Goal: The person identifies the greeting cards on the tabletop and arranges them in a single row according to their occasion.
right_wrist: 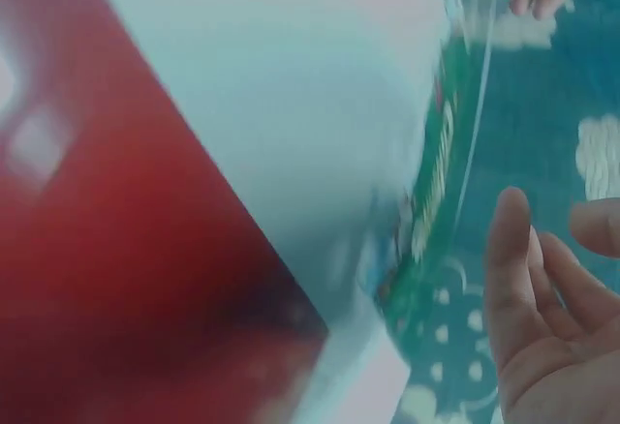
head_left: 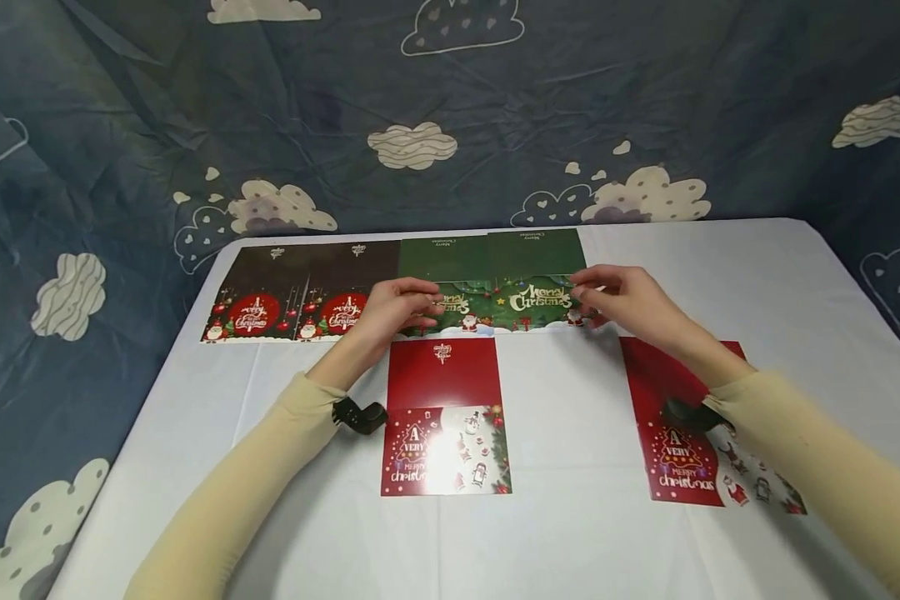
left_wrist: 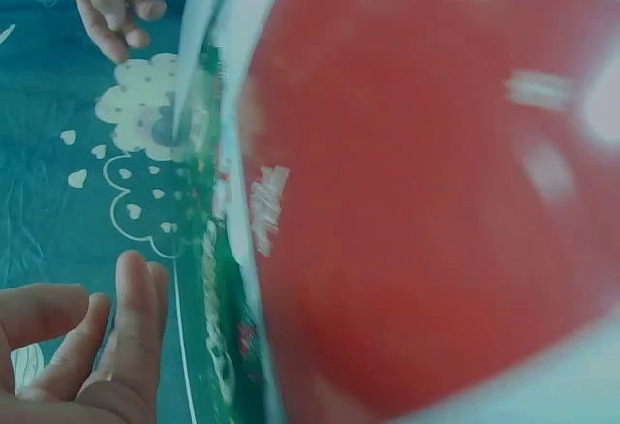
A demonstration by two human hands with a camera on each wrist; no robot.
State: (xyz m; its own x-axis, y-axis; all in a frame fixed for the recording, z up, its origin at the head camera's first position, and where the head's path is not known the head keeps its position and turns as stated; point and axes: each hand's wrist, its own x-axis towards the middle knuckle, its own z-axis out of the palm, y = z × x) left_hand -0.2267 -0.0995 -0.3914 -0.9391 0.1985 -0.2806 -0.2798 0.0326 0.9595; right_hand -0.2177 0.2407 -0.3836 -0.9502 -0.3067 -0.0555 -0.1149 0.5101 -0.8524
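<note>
Two green Merry Christmas cards lie side by side at the back middle, the left one (head_left: 444, 254) and the right one (head_left: 536, 250), unfolded with their pictures toward me. Over the left card's lower left part hovers my left hand (head_left: 393, 315), fingers loosely bent and nothing between them in the left wrist view. My right hand (head_left: 626, 302) is at the right card's right edge, fingertips overlapping its corner in the head view; the right wrist view shows thumb and fingers apart and holding nothing. A red Christmas card (head_left: 444, 383) lies in front of the green pair.
Two dark Christmas cards with red circles, one (head_left: 262, 271) at the far left and another (head_left: 352, 271) beside it, continue the back row. Another red card (head_left: 652, 392) lies slightly turned under my right forearm. A white cloth (head_left: 555, 517) covers the table; a cloud-patterned curtain (head_left: 495, 100) hangs behind.
</note>
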